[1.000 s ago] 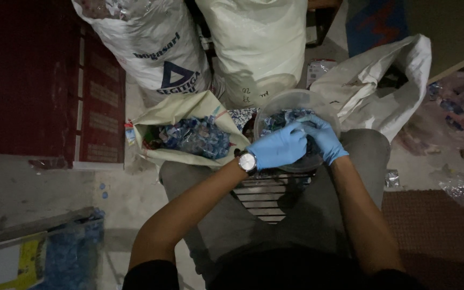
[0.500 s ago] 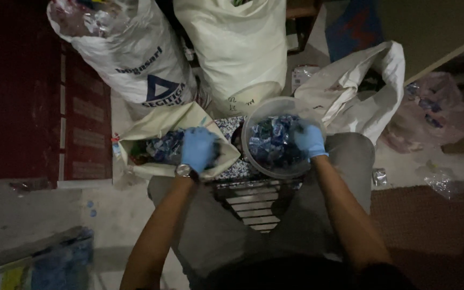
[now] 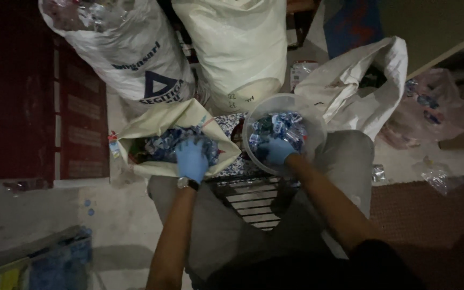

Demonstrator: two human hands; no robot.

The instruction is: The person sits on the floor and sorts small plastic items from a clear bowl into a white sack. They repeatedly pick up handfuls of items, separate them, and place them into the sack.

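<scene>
My left hand [image 3: 191,160], in a blue glove with a watch on the wrist, rests on the blue plastic scraps inside an open cream sack [image 3: 157,126] at the left. My right hand [image 3: 277,151], also gloved in blue, reaches into a round clear plastic tub [image 3: 307,115] full of small blue and clear plastic pieces [image 3: 280,126]. The fingers of both hands are buried in the pieces, so what they grip is hidden. The tub sits over my right knee.
Two tall filled white sacks [image 3: 135,59] [image 3: 237,48] stand behind the open sack. A crumpled empty white sack [image 3: 361,91] lies at the right, with clear plastic bags [image 3: 430,107] beyond it. A blue crate [image 3: 60,263] sits at lower left. A slatted stool [image 3: 248,198] shows between my legs.
My left hand left the tub, swung left into the open cream sack and settled on the scraps. My right hand stayed in the tub, sinking deeper among the pieces.
</scene>
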